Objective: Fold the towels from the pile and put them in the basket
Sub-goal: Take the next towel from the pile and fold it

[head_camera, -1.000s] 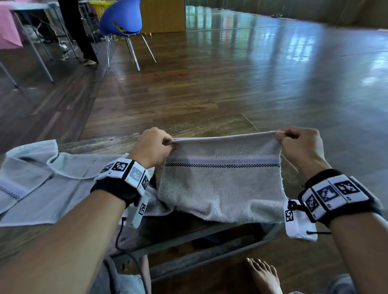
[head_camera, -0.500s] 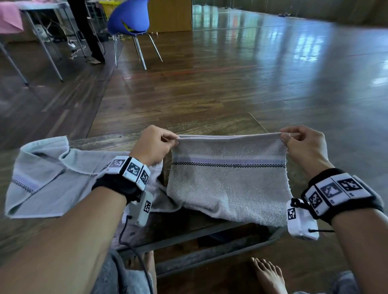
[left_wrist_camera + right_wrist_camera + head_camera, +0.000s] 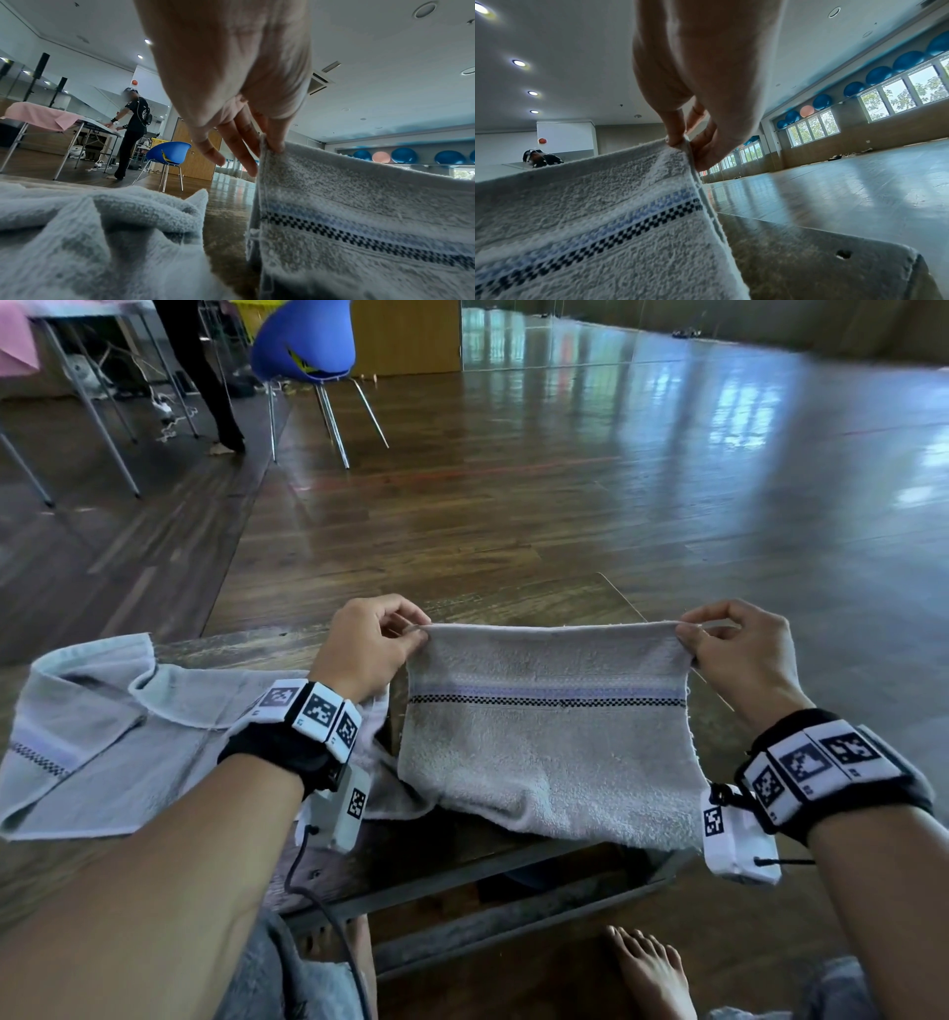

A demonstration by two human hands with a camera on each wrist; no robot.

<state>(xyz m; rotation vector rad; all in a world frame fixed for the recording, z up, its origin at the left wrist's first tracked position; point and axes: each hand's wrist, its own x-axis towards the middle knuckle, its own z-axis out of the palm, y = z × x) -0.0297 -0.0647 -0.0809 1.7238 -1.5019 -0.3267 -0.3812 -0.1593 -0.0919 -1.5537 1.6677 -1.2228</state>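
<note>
Grey terry towel with blue-and-black checked stripe (image 3: 549,747): soft, light, limp; likely best taken at corners. Left hand (image 3: 367,644) and right hand (image 3: 739,649) each pinch one top corner.

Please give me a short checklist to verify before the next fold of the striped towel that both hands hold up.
1. Left hand pinches its top corner of the striped towel: ok.
2. Right hand pinches the other corner: ok.
3. Top edge taut and level between both grips: ok.
4. Lower end lies on the table: ok.
5. Second towel lies apart, on the left: ok.
6. Basket located: cannot tell, none in view.
</note>
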